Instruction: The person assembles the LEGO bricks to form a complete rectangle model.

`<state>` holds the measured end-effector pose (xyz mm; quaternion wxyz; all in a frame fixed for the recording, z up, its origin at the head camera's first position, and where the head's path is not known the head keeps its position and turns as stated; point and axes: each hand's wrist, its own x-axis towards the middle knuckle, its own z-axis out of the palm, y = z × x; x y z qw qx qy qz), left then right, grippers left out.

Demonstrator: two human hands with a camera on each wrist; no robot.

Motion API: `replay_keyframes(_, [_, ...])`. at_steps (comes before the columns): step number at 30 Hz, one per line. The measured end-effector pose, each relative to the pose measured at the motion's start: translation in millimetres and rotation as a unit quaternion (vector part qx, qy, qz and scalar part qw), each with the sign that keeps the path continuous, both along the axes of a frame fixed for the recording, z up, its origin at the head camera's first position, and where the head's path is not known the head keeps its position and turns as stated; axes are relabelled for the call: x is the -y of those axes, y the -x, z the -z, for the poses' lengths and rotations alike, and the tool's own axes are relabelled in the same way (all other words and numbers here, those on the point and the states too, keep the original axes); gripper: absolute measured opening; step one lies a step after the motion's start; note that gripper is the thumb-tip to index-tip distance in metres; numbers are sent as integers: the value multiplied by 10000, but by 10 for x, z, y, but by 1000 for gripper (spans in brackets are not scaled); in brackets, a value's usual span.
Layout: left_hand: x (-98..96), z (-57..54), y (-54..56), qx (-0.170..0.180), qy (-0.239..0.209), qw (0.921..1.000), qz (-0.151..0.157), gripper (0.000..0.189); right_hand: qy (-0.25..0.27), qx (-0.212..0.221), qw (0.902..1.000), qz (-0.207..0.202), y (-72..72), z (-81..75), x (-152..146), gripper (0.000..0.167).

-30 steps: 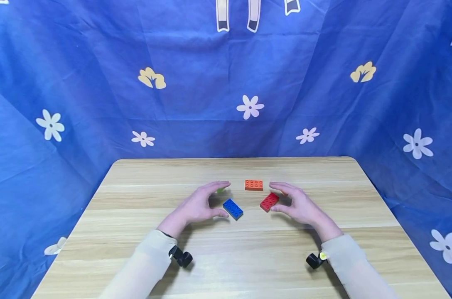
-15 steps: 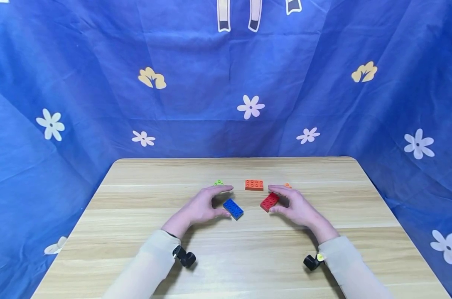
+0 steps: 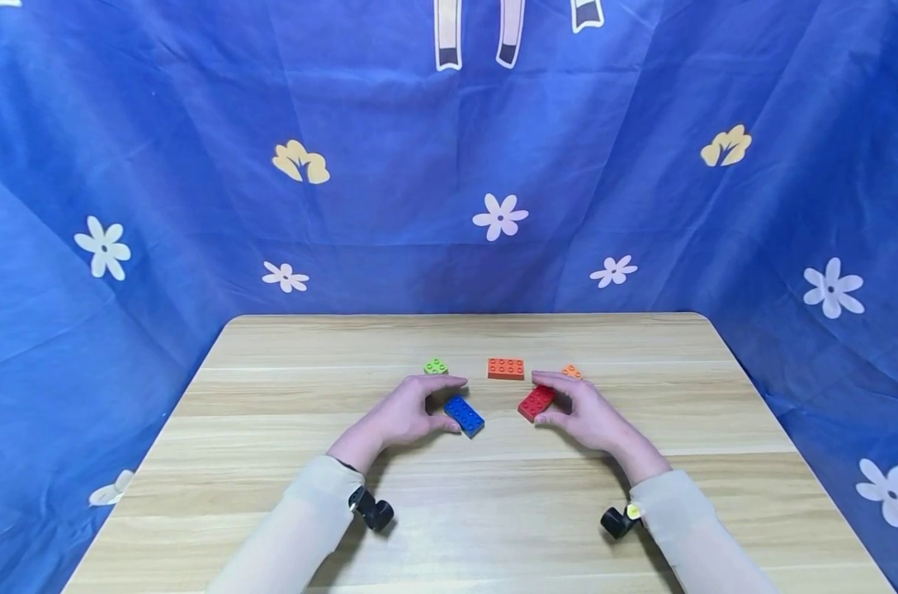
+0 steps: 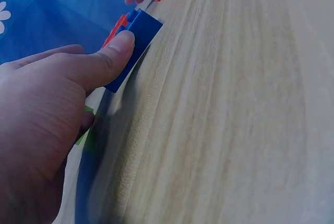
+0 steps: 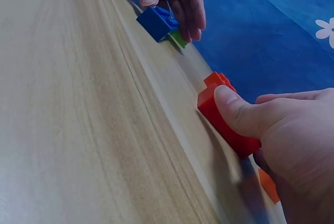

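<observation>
Two bare hands are over a light wood-grain table [image 3: 449,528], each nearest to one studded toy brick. The left hand [image 3: 408,410] is beside the blue brick [image 3: 465,417], which lies aslant left of the table's middle; thumb and fingers are parted, the thumb tip overlapping the brick's near left edge. Whether it touches cannot be told; in the left wrist view the hand's own back hides most of the fingers. The right hand [image 3: 586,408] spans the red brick [image 3: 536,403], right of the blue one and apart from it; its fingers reach over the far end, its thumb along the near side, with a gap between. Contact cannot be confirmed here either, and the brick's right end is partly covered. On the far side, a red-orange brick [image 3: 506,368] stands fully visible between the hands. A green brick [image 3: 436,365] sits beyond the left hand, its near edge hard to make out. An orange brick [image 3: 572,371] beyond the right hand is partly hidden by it. Both pale sleeves [image 3: 293,520] are cut off at the near edge of the head view, as are printed shapes at the top of the blue cloth [image 3: 389,206]
</observation>
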<state>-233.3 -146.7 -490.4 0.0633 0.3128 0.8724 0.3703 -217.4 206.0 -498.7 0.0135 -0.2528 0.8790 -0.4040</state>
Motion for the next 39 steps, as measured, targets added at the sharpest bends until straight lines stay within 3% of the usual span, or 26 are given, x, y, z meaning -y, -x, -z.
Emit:
replay_keyframes(12, [-37, -14, -10, 79, 83, 9998, 149, 57, -159, -44, 9999, 33, 9, 63, -6, 66])
replay_keyframes(26, [-49, 54, -9, -288, 237, 9991, 207, 49, -52, -463, 9989, -54, 34, 135, -36, 48])
replay_keyframes(39, [-10, 67, -50, -369, 362, 9986, 94, 48, -113, -441, 9990, 4, -8, 140, -22, 39])
